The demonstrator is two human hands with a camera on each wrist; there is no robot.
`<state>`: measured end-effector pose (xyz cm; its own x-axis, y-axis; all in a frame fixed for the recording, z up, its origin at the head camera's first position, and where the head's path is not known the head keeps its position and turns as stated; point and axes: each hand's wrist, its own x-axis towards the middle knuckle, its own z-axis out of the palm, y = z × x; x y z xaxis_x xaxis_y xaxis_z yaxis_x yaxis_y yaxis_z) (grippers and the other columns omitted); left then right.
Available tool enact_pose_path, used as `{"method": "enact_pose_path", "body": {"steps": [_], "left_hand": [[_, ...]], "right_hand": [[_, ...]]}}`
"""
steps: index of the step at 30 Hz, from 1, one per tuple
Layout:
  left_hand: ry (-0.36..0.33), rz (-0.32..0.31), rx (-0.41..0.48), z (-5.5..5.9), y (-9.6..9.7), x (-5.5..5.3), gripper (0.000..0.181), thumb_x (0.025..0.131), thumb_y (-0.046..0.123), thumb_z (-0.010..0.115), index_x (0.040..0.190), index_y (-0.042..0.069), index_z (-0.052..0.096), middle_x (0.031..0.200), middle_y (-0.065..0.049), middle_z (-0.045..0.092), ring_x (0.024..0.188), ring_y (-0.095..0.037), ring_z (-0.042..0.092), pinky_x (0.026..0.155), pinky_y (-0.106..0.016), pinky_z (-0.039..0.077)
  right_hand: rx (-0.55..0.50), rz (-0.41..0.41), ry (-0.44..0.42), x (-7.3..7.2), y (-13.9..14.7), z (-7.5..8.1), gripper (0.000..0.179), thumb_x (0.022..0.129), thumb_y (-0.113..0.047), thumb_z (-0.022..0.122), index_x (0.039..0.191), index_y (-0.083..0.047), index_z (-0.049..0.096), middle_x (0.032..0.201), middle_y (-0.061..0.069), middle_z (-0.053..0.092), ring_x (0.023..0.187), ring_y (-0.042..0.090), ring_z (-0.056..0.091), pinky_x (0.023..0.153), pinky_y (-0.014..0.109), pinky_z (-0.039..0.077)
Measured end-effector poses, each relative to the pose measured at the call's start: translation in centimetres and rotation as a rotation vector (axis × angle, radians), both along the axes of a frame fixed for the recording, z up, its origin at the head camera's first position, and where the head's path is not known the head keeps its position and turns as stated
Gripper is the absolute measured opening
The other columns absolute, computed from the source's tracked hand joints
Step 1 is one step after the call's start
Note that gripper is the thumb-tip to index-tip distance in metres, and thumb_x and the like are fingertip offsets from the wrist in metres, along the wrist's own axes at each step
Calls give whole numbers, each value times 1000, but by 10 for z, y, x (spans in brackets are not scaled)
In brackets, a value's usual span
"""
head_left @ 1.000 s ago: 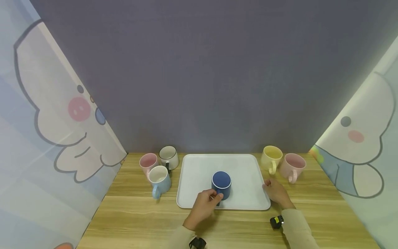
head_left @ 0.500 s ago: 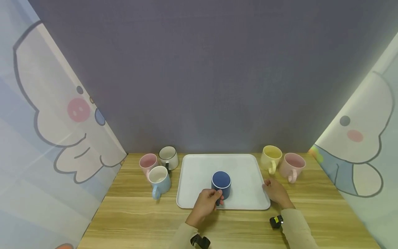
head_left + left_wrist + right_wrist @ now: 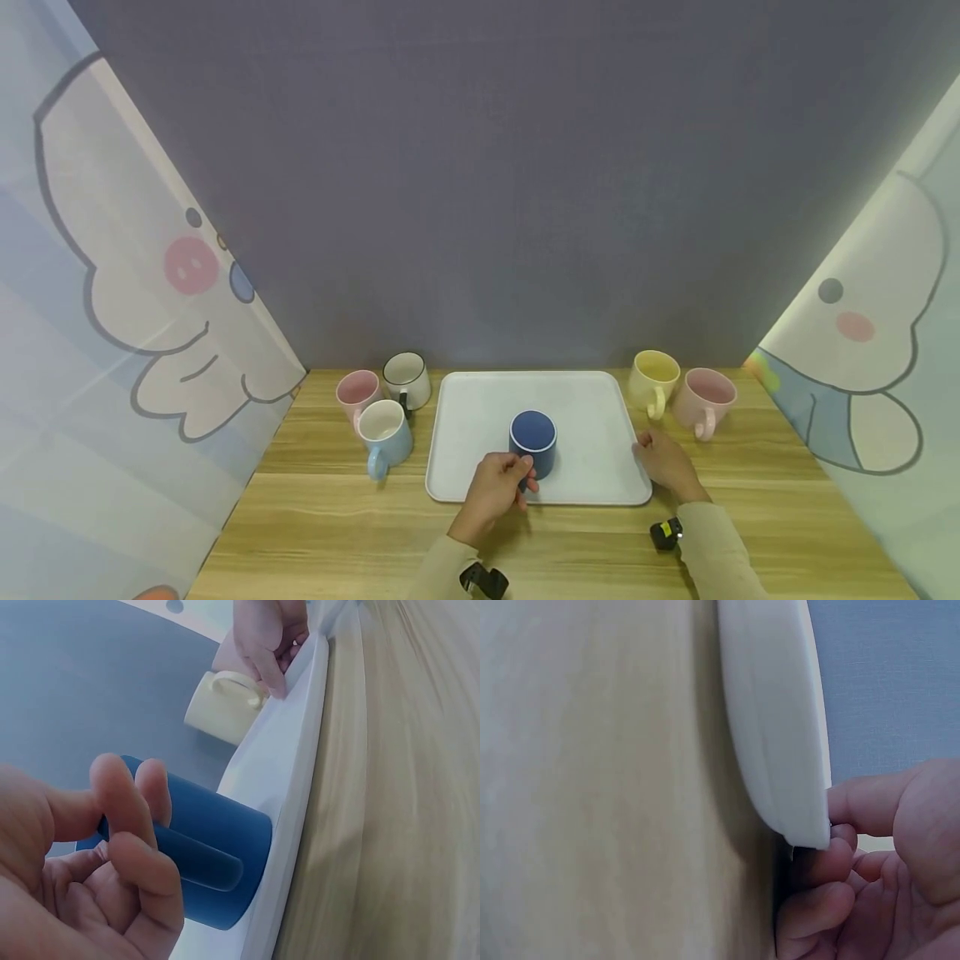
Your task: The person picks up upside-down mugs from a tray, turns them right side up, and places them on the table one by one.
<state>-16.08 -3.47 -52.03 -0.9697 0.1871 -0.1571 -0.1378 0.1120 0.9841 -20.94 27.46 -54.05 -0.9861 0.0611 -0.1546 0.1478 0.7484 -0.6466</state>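
Note:
A dark blue mug (image 3: 533, 442) with a pale rim stands upright on the white tray (image 3: 480, 400), close to its front edge. My left hand (image 3: 495, 492) holds the mug by its handle, which points toward me; in the left wrist view the fingers curl about that blue handle (image 3: 199, 859). At the tray's right side, my right hand (image 3: 667, 462) grips the edge. The right wrist view has the thumb against the rim and bent fingers (image 3: 821, 900) beneath the tray's corner (image 3: 787, 750).
Left of the tray stand a pink mug (image 3: 357, 392), a white mug (image 3: 408, 387) with a dark rim and a light blue mug (image 3: 390, 437). To its right are a yellow mug (image 3: 652, 379) and another pink mug (image 3: 705, 404). A grey backdrop (image 3: 525, 208) rises behind the wooden table (image 3: 337, 533).
My left fingers and thumb have shifted up on the mug's handle, and the left wrist has moved slightly right. The mug stays almost in place. My right hand keeps its hold on the tray.

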Motion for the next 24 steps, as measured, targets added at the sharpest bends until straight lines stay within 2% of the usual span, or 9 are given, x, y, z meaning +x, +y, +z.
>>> {"method": "enact_pose_path", "body": {"steps": [11, 17, 24], "left_hand": [[54, 33, -72, 2, -5, -5, 34, 104, 24, 60, 83, -2, 67, 69, -6, 71, 41, -8, 49, 45, -23, 43], [92, 39, -95, 11, -8, -7, 34, 104, 25, 60, 82, 0, 67, 69, -7, 71, 40, -7, 47, 43, -20, 41], [135, 49, -163, 20, -9, -15, 35, 104, 27, 60, 80, 3, 68, 68, -3, 71, 39, -7, 47, 42, -21, 38]], "right_hand": [[12, 7, 0, 0, 0, 1, 26, 101, -19, 51, 110, 5, 56, 98, 19, 63, 87, 29, 59, 70, 36, 45], [9, 0, 1, 0, 0, 2, 26, 100, -18, 51, 110, 5, 56, 98, 19, 63, 87, 30, 59, 70, 36, 45], [8, 8, 12, 1, -1, 1, 25, 100, -18, 51, 109, 4, 57, 97, 19, 64, 86, 29, 59, 70, 37, 45]]}}
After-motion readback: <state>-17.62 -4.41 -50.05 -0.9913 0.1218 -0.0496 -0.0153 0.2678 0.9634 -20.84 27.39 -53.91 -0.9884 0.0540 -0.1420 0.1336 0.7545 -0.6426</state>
